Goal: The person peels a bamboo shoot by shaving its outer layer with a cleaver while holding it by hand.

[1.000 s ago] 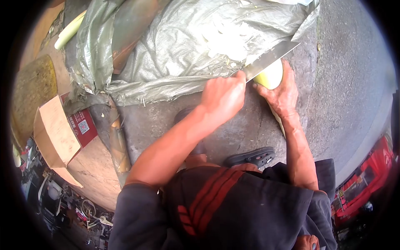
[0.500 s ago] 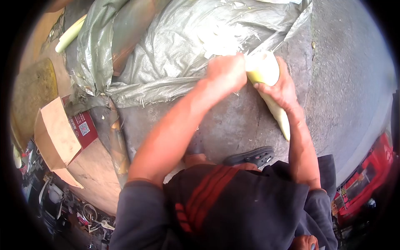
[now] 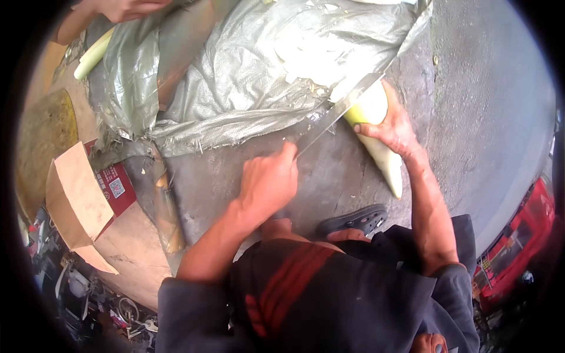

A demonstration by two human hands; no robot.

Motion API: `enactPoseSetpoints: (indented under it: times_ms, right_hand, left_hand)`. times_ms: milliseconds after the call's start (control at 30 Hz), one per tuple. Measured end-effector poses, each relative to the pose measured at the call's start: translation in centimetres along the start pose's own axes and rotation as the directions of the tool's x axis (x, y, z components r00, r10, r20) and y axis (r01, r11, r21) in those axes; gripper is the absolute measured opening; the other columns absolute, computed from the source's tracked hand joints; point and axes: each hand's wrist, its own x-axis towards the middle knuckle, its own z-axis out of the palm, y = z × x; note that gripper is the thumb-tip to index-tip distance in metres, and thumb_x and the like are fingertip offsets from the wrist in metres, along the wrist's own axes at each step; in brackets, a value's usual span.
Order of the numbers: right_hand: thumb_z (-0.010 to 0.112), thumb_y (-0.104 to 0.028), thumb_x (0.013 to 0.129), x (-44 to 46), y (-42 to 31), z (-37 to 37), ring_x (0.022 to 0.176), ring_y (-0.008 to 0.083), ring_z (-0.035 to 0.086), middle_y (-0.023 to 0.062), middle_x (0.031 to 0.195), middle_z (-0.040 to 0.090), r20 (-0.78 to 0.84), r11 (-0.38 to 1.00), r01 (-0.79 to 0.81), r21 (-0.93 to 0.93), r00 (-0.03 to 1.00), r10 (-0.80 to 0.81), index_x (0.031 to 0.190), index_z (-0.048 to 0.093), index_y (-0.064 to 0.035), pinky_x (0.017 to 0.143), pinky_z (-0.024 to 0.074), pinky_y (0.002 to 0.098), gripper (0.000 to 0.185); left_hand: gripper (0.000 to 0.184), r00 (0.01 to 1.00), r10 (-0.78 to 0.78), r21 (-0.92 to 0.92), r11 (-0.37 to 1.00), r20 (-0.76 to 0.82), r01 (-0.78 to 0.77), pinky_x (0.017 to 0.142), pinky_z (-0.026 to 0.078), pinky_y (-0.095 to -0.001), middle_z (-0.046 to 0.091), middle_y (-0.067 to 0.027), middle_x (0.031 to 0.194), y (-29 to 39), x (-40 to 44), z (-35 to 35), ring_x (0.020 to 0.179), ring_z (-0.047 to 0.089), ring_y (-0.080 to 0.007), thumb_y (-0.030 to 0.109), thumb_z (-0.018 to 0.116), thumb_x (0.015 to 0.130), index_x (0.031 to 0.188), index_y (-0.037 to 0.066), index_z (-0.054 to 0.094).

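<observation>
Beside the silvery sheet, the left hand clenches a knife, the right hand curled around a pale shoot.

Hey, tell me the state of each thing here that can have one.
Knife: gripped in left hand
Pale shoot: peeled, held in right hand
Brown shoot: unpeeled, lying down
Cardboard box: open
Silvery sheet: crumpled, spread out
Black clog: worn on a foot

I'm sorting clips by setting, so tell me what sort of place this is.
Probably an informal outdoor work spot, perhaps roadside: rough grey paving, a crumpled silvery woven-plastic sheet strewn with pale scraps, and a yellowish-white, cone-shaped plant shoot with a long metal knife at its thick end.
</observation>
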Motion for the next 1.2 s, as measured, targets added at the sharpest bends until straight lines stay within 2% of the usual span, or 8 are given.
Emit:
enactPoseSetpoints:
  times_ms: [67, 167, 267, 367, 600, 800, 1100, 1200]
  right_hand:
    - [0.089, -0.038, 0.063, 0.2, 1.4, 1.8, 0.13, 0.0369, 0.053, 0.0196, 0.141, 0.051, -0.109, 0.998, 0.017, -0.066, 0.994, -0.024, 0.151, 0.035, -0.0016, 0.111, 0.043, 0.0434, 0.11]
    - [0.089, -0.04, 0.064, -0.7, 1.3, 3.1, 0.126, 0.0409, 0.054, 0.0206, 0.138, 0.051, -0.276, 0.934, 0.031, -0.357, 0.951, -0.137, 0.152, 0.034, -0.0033, 0.106, 0.0458, 0.0467, 0.11]
    - [0.089, -0.039, 0.065, -0.8, -0.1, 3.4, 0.124, 0.0411, 0.055, 0.0215, 0.134, 0.052, -0.233, 0.957, -0.014, -0.289, 0.971, -0.056, 0.152, 0.033, -0.0054, 0.102, 0.048, 0.0478, 0.108]
    - [0.089, -0.035, 0.065, -0.8, -0.7, 3.4, 0.119, 0.0417, 0.058, 0.0217, 0.13, 0.055, -0.248, 0.937, -0.06, -0.344, 0.968, -0.029, 0.152, 0.034, -0.0065, 0.098, 0.0506, 0.0479, 0.106]
    - [0.089, -0.034, 0.063, -0.6, 0.2, 3.8, 0.112, 0.0418, 0.061, 0.0212, 0.124, 0.058, -0.282, 0.92, 0.006, -0.391, 0.951, -0.126, 0.15, 0.036, -0.0066, 0.09, 0.0537, 0.0492, 0.106]
    - [0.089, -0.036, 0.061, -0.8, 0.2, 3.6, 0.109, 0.0416, 0.062, 0.0197, 0.12, 0.057, -0.261, 0.927, -0.026, -0.375, 0.962, -0.078, 0.15, 0.036, -0.0082, 0.088, 0.0539, 0.0501, 0.107]
    - [0.091, -0.041, 0.06, -0.6, -0.6, 3.8, 0.109, 0.0417, 0.062, 0.0203, 0.121, 0.058, -0.291, 0.921, -0.049, -0.386, 0.954, -0.072, 0.15, 0.037, -0.0083, 0.088, 0.0537, 0.0506, 0.109]
    - [0.091, -0.041, 0.064, -0.9, -1.0, 3.7, 0.121, 0.04, 0.06, 0.0199, 0.133, 0.057, -0.271, 0.923, -0.103, -0.37, 0.963, -0.002, 0.152, 0.036, -0.0112, 0.097, 0.0515, 0.0478, 0.108]
  left_hand:
    - [0.01, 1.0, 0.006, -0.012, 1.0, -0.027, -0.007, 0.057, 0.048, -0.0544, 0.067, -0.0191, 0.072, 0.2, -1.0, -0.9, 0.065, 0.065, -0.0436, 0.01, 0.061, 0.091, 0.096, 0.004, 0.056]
    - [0.01, 1.0, 0.001, 0.028, 1.0, -0.002, -0.001, 0.058, 0.049, -0.0535, 0.069, -0.0168, 0.078, 0.1, -1.9, -1.4, 0.066, 0.066, -0.0419, 0.009, 0.061, 0.089, 0.096, 0.004, 0.056]
    - [0.011, 0.999, -0.001, 0.043, 0.999, 0.049, -0.001, 0.058, 0.049, -0.0529, 0.069, -0.016, 0.08, 0.6, -2.8, -1.9, 0.066, 0.066, -0.0405, 0.008, 0.062, 0.088, 0.096, 0.004, 0.056]
    - [0.013, 0.999, -0.008, 0.055, 0.998, 0.039, 0.006, 0.058, 0.05, -0.0527, 0.069, -0.0152, 0.079, 0.8, -3.3, -1.7, 0.066, 0.066, -0.0401, 0.007, 0.062, 0.086, 0.097, 0.005, 0.055]
    - [0.014, 0.994, -0.047, 0.075, 0.996, 0.095, 0.04, 0.058, 0.05, -0.0528, 0.069, -0.015, 0.079, 1.7, -2.4, -2.1, 0.066, 0.066, -0.0405, 0.007, 0.062, 0.087, 0.099, 0.005, 0.055]
    - [0.011, 0.993, -0.052, 0.088, 0.995, 0.104, 0.042, 0.057, 0.05, -0.0534, 0.068, -0.0173, 0.076, 2.6, -0.3, -1.6, 0.063, 0.066, -0.0415, 0.007, 0.06, 0.088, 0.097, 0.004, 0.055]
    - [0.011, 0.996, -0.008, 0.088, 0.996, 0.088, 0.0, 0.058, 0.051, -0.0541, 0.066, -0.02, 0.068, 2.3, 4.1, 0.0, 0.063, 0.067, -0.0429, 0.006, 0.058, 0.088, 0.097, 0.0, 0.057]
    - [0.011, 0.994, -0.008, 0.102, 0.995, 0.106, -0.003, 0.059, 0.052, -0.054, 0.066, -0.0202, 0.067, 2.2, 5.2, 0.7, 0.063, 0.067, -0.0421, 0.006, 0.058, 0.087, 0.097, -0.001, 0.057]
